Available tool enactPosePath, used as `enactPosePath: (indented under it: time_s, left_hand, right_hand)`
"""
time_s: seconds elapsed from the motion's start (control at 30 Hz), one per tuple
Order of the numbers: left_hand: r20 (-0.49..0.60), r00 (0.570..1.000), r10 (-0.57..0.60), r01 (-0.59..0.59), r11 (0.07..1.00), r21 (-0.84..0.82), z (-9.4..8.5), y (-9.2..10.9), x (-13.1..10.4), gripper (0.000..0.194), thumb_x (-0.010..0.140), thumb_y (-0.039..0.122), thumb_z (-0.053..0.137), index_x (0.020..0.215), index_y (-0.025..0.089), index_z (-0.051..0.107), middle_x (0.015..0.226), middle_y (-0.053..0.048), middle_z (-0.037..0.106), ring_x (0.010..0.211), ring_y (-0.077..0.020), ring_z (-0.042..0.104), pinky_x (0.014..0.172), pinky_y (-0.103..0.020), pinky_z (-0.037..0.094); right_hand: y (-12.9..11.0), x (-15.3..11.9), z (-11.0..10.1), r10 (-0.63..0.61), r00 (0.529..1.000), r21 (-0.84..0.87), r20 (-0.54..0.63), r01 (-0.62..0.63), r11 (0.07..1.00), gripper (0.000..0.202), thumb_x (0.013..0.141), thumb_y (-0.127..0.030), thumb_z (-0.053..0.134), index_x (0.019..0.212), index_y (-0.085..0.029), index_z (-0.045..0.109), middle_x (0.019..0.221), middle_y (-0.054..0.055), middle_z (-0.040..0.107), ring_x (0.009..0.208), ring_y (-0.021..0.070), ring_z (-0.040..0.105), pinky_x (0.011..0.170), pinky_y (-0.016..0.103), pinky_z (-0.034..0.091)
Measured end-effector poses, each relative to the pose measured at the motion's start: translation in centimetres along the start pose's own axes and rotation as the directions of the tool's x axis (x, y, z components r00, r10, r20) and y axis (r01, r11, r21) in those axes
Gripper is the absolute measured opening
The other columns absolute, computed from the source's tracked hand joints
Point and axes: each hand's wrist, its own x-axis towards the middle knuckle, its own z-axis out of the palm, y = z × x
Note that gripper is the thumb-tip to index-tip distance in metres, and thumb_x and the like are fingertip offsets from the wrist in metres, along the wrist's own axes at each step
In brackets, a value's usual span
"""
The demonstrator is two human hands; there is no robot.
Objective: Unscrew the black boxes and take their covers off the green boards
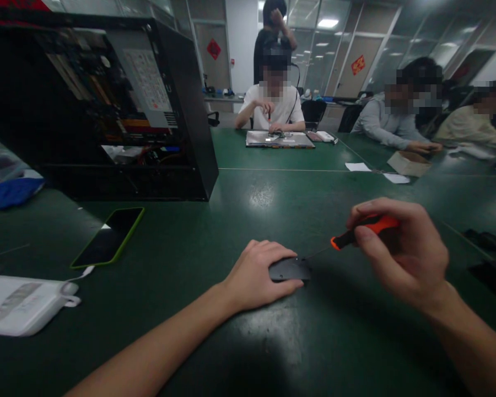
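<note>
Holding screwdriver (345,239), gripping dark device (290,269)

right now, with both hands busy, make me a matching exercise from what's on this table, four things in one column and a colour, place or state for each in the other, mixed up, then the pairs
Things
1. screwdriver
2. phone
3. white device
4. small dark grey device

Colour, place or state
A. lies flat on the table, edged in bright green
B. gripped by the left hand
C. orange and black at one end, held in the right hand
D. cut off by the picture's left edge

Right pairs
1-C, 2-A, 3-D, 4-B
</note>
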Motion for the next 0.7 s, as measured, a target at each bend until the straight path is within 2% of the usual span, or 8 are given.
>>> enactPosePath:
  time_s: [0.13, 0.2, 0.43, 0.7]
  left_hand:
    - [-0.01, 1.0, -0.011, 0.012, 1.0, 0.017, 0.2, 0.4, 0.0, 0.037, 0.087, 0.044, 0.079, 0.118, 0.026, 0.073, 0.12, -0.002, 0.077, 0.107, -0.0259, 0.069, 0.09, -0.041, 0.043]
    - [-0.013, 1.0, -0.009, 0.009, 1.0, 0.025, 0.2, 0.5, -0.1, 0.038, 0.087, 0.042, 0.08, 0.12, 0.025, 0.072, 0.12, -0.002, 0.076, 0.106, -0.0257, 0.069, 0.089, -0.04, 0.043]
    - [-0.041, 0.999, 0.02, -0.019, 1.0, 0.024, 0.5, 0.1, -0.6, 0.04, 0.087, 0.043, 0.079, 0.121, 0.023, 0.072, 0.12, -0.004, 0.076, 0.106, -0.0255, 0.068, 0.09, -0.04, 0.042]
    - [-0.018, 1.0, 0.019, -0.018, 1.0, 0.022, 0.3, 0.0, -0.6, 0.041, 0.088, 0.044, 0.079, 0.122, 0.024, 0.071, 0.121, -0.004, 0.074, 0.107, -0.026, 0.067, 0.091, -0.04, 0.042]
  right_hand:
    - [-0.3, 1.9, 1.0, -0.067, 0.985, -0.017, 0.162, 0.07, 0.997, 0.03, 0.097, -0.016, 0.059, 0.125, -0.027, 0.054, 0.1, 0.003, 0.067, 0.084, 0.0164, 0.068, 0.074, 0.031, 0.057]
    - [-0.3, 2.2, 1.5, -0.069, 0.977, -0.008, 0.204, 0.072, 0.997, 0.026, 0.097, -0.017, 0.057, 0.122, -0.026, 0.053, 0.098, 0.002, 0.066, 0.081, 0.015, 0.067, 0.072, 0.029, 0.056]
    - [-0.4, 2.3, 1.2, -0.146, 0.968, -0.048, 0.205, 0.159, 0.986, 0.024, 0.097, -0.016, 0.057, 0.119, -0.025, 0.053, 0.097, 0.003, 0.066, 0.079, 0.0154, 0.066, 0.07, 0.029, 0.055]
    - [0.2, 2.2, 1.5, -0.106, 0.974, -0.051, 0.199, 0.119, 0.992, 0.021, 0.097, -0.016, 0.057, 0.116, -0.024, 0.054, 0.098, 0.003, 0.066, 0.08, 0.0146, 0.066, 0.07, 0.028, 0.054]
